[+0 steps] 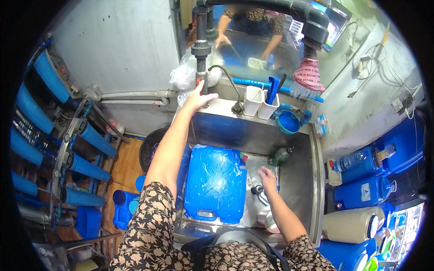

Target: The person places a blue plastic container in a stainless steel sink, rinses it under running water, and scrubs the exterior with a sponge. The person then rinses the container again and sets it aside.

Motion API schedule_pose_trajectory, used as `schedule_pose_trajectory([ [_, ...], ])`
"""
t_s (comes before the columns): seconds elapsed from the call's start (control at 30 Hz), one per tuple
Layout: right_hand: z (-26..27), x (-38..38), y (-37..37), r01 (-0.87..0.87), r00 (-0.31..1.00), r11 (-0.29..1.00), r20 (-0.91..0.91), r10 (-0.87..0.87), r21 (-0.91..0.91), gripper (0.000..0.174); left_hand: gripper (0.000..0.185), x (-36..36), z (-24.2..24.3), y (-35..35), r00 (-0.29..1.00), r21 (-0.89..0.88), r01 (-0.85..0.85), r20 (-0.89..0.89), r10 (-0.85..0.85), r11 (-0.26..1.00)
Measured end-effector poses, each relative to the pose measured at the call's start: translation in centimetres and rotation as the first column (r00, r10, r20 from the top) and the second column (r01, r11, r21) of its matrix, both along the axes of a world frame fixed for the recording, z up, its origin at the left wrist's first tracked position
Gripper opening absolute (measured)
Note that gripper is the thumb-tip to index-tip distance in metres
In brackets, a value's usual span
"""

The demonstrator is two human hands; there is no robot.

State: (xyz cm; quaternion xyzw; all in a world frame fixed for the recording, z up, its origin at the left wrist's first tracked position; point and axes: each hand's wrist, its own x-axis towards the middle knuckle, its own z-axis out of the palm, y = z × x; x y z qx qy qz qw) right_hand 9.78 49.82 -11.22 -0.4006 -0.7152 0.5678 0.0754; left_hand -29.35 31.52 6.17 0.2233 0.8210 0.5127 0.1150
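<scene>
My left hand [198, 100] reaches forward to a grey pipe [201, 64] with a red part at the back ledge of a steel sink; its fingers are spread, and whether they touch the pipe cannot be told. Flat in the sink lies a blue plastic jerrycan [215, 179] with white foam streaks. To its right, my right hand [268, 178] hovers over the sink floor with nothing seen in it. Near that hand are a green bottle [280, 156], a black cap-like part [257, 189] and a metal container [266, 220], partly behind my forearm.
White holders [253, 101] with a blue-handled tool and a teal bowl [288, 122] stand on the back ledge. A pink-wrapped pipe end [308, 76] hangs above. Blue filter housings [90, 169] line the left; jerrycans [362, 193] are stacked right. A black tub [149, 149] stands beside the sink.
</scene>
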Motion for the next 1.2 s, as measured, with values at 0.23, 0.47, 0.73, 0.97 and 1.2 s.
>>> schedule_pose_trajectory([
  [0.23, 8.4, -11.5, -4.2, 0.093, 0.849, 0.551, -0.223, -0.48, -0.829, 0.096, 0.04, 7.4, -12.9, 0.9, 0.53, -0.629, 0.37, -0.461, -0.711, 0.684],
  [0.47, 12.0, -14.3, -3.1, 0.093, 0.752, 0.571, -0.318, -0.577, -0.816, 0.09, 0.064, 31.0, -29.8, -7.6, 0.238, -0.375, 0.905, 0.837, -0.492, -0.201],
  [0.73, 14.4, -10.3, -5.9, -0.226, 0.786, 0.332, -0.373, -0.493, -0.916, 0.018, 0.078, 32.3, -37.4, -14.4, 0.386, -0.504, 0.86, 0.747, -0.542, -0.082],
  [0.97, 16.4, -10.0, -6.1, -0.165, 0.761, 0.335, -0.336, -0.555, -0.928, 0.063, 0.101, 31.3, -28.0, -10.9, 0.327, -0.396, 0.918, 0.754, -0.569, 0.002],
  [1.2, 14.1, -12.4, -2.2, -0.22, 0.841, 0.395, -0.379, -0.387, -0.892, 0.042, 0.055, 30.3, -13.3, -2.0, 0.584, -0.495, 0.752, 0.195, -0.788, 0.435],
])
